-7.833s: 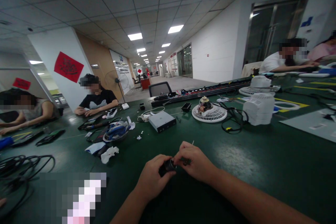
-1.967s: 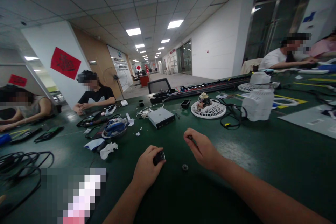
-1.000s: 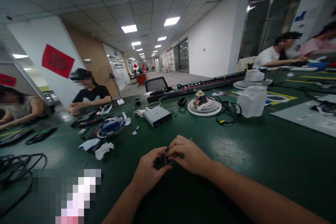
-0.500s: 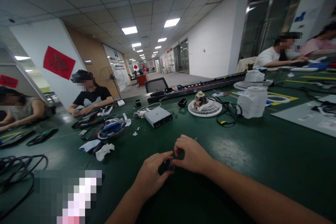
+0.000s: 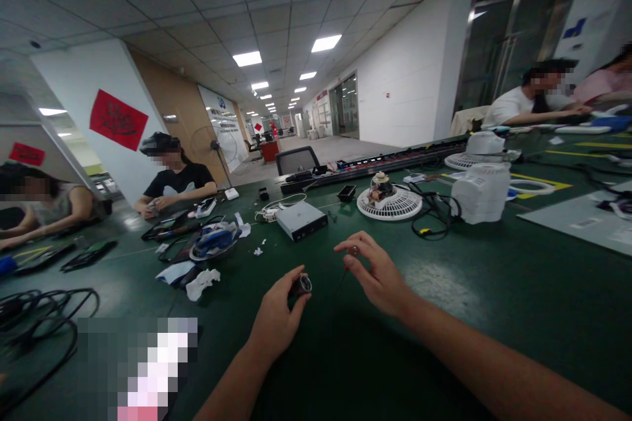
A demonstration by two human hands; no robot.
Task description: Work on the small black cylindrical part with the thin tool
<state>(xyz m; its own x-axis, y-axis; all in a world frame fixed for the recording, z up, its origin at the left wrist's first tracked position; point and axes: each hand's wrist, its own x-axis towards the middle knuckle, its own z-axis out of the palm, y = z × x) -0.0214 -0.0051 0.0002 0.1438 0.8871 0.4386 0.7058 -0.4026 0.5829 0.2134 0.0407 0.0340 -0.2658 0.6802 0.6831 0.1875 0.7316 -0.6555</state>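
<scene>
My left hand (image 5: 278, 316) is closed around a small dark cylindrical part (image 5: 302, 285), with thumb and fingers on its sides. The round end of that part, with a pale ring, faces right. To its right, my right hand (image 5: 378, 271) is raised over the table, thumb and fingers bent around a thin dark tool (image 5: 342, 278) whose shaft points down and left. The tool's exact kind is too small to make out. A gap separates the tool from the cylindrical part.
Beyond my hands on the green table (image 5: 326, 375) lie a silver disc drive (image 5: 300, 218), an open fan base (image 5: 390, 205), a small black box (image 5: 346, 193) and a white housing (image 5: 481, 194). Crumpled tissue (image 5: 202, 283) and black cables (image 5: 44, 316) lie left. Other people sit around.
My right hand has moved up and right, away from the part, and the tool's shaft now points down. My left hand has shifted slightly left, turning the part's round end into view.
</scene>
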